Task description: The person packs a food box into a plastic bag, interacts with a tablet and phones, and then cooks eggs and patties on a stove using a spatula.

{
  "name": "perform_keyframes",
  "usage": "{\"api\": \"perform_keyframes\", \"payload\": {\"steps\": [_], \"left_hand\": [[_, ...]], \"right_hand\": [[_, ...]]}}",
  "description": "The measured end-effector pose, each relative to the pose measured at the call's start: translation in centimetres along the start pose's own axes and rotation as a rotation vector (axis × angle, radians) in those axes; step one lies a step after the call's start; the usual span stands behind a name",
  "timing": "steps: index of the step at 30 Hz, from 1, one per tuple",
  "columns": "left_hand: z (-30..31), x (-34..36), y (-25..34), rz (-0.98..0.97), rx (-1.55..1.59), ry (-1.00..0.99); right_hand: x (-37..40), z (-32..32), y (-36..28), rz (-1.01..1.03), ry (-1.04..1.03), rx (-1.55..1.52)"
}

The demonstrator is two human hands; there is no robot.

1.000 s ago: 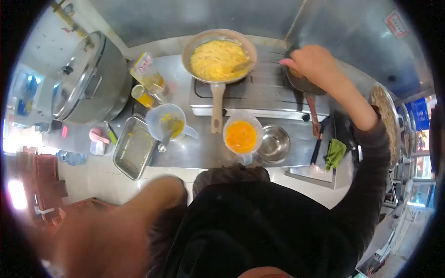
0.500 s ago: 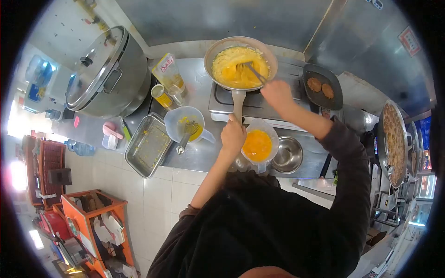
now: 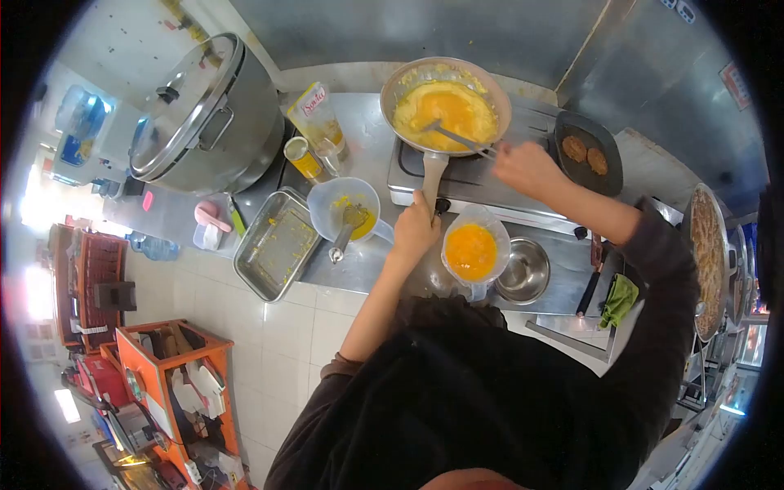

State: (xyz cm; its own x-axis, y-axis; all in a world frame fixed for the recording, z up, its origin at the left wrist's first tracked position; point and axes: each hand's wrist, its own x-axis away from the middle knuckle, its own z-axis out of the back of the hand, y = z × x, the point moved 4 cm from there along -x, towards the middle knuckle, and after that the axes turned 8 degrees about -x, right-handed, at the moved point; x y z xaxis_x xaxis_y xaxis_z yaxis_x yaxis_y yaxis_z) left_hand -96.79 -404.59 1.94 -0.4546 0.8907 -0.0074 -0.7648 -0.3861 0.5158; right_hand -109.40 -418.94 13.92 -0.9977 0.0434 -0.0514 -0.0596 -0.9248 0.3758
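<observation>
Left hand (image 3: 418,229) clamped round the pan handle (image 3: 436,173); right hand (image 3: 527,169) apart, clasping a spatula (image 3: 459,139) at the egg (image 3: 445,104) ahead

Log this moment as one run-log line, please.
Left grip: holding pan handle | right grip: holding utensil, head inside pan | pan: yellow mixture | dark pan: two brown patties

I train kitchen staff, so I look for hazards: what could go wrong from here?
1. The right hand has a utensil in the wet-looking egg; a brisk stroke might slop some over the rim.
2. The left hand grips the frying pan's handle close to the egg-filled jug, so a sideways jerk could knock it.
3. The right forearm passes near the dark pan; if hot, it could burn.
</observation>
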Motion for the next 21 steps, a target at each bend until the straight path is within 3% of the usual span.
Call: {"api": "perform_keyframes", "payload": {"steps": [2, 4, 10, 13, 16, 18, 21], "left_hand": [[-0.2, 0.0, -0.1, -0.008, -0.015, -0.03], [-0.4, 0.0, -0.4, -0.018, -0.025, -0.018], [0.2, 0.2, 0.2, -0.02, -0.052, -0.02], [0.2, 0.1, 0.4, 0.003, -0.08, -0.029], [0.4, 0.2, 0.6, 0.017, -0.079, -0.036], [0.4, 0.3, 0.3, 0.023, -0.071, -0.04], [0.1, 0.3, 0.0, -0.02, -0.022, -0.001]], "right_hand": [[1.7, 1.3, 0.7, -0.019, 0.009, 0.045], [3.1, 2.7, 1.8, -0.022, -0.22, -0.026], [3.4, 12.3, 6.3, -0.317, -0.159, -0.052], [3.7, 11.3, 2.9, -0.258, -0.133, -0.006], [2.9, 6.4, -1.0, -0.248, -0.246, 0.058], [2.2, 2.8, -1.8, -0.366, -0.319, 0.014], [0.1, 0.4, 0.7, -0.438, -0.174, -0.024]]}}
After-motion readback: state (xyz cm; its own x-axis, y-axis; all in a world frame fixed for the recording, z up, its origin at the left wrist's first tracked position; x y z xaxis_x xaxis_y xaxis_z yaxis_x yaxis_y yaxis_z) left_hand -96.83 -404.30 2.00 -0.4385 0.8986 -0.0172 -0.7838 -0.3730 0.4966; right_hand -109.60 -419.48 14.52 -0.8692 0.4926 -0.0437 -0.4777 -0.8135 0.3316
